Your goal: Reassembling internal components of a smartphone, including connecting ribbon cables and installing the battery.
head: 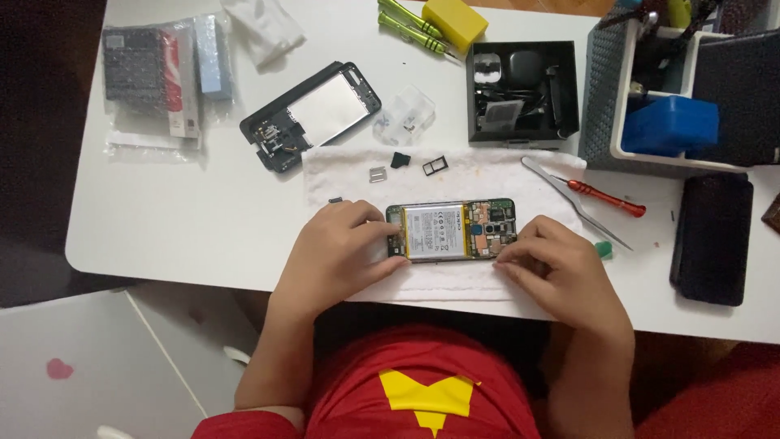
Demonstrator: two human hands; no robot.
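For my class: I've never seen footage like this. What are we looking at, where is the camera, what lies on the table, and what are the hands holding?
One camera, worn on a person's head, looks down at that person's own bare hands; there is no machine. The left hand and right hand steady an opened phone, its battery and circuit board showing, on a white towel spread over a white table. Above lie the phone's removed back frame, a small card tray, a red screwdriver, metal tweezers, green screwdrivers, a black parts box and a grey organiser. Neither hand holds a tool.
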